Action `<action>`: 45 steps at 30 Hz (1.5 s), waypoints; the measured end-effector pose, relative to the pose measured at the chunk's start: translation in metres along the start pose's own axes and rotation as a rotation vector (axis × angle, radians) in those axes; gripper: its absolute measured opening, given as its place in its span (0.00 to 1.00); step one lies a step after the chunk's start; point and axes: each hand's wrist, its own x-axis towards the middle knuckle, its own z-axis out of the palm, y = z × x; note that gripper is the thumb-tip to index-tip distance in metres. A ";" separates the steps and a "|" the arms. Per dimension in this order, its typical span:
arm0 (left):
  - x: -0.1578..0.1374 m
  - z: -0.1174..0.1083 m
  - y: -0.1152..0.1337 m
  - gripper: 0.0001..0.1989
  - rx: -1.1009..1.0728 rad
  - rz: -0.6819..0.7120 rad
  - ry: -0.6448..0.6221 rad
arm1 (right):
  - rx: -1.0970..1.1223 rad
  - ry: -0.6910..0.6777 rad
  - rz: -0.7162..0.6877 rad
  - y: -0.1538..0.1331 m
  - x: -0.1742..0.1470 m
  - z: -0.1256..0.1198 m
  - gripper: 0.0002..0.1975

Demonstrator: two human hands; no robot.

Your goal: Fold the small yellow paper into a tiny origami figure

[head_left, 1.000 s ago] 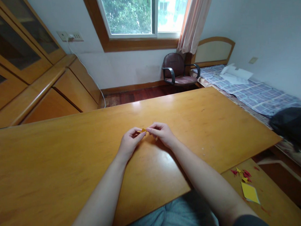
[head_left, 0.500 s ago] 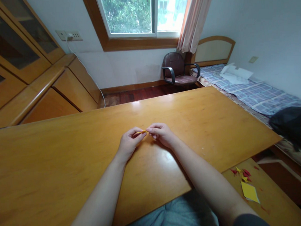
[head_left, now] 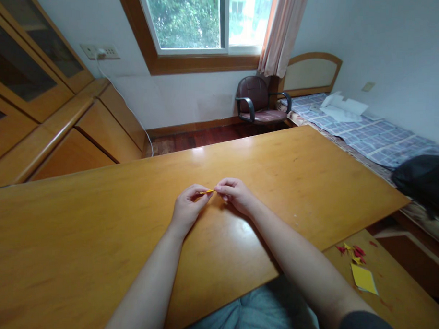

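Between my two hands is a small folded piece of yellow paper (head_left: pixel 208 191), held just above the wooden table (head_left: pixel 95 217). My left hand (head_left: pixel 190 204) pinches its left part between thumb and fingers. From the other side, my right hand (head_left: pixel 234 193) grips the right tip of the paper with thumb and forefinger. The fingertips of both hands nearly meet. Much of the paper is covered by the fingers, so its exact folded shape is hard to make out.
On a lower wooden surface at right lie several red and yellow folded paper pieces (head_left: pixel 356 253) and a stack of yellow paper squares (head_left: pixel 364 279). Beyond the table are an armchair (head_left: pixel 256 101), a bed (head_left: pixel 375 134) with a black bag (head_left: pixel 424 181), and a cabinet (head_left: pixel 80 135).
Both hands keep their grip in nearly the same place. The yellow paper between the fingertips has shifted very slightly.
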 end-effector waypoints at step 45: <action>0.003 -0.004 -0.003 0.09 0.120 -0.056 0.007 | -0.487 0.030 -0.325 0.006 0.001 -0.003 0.09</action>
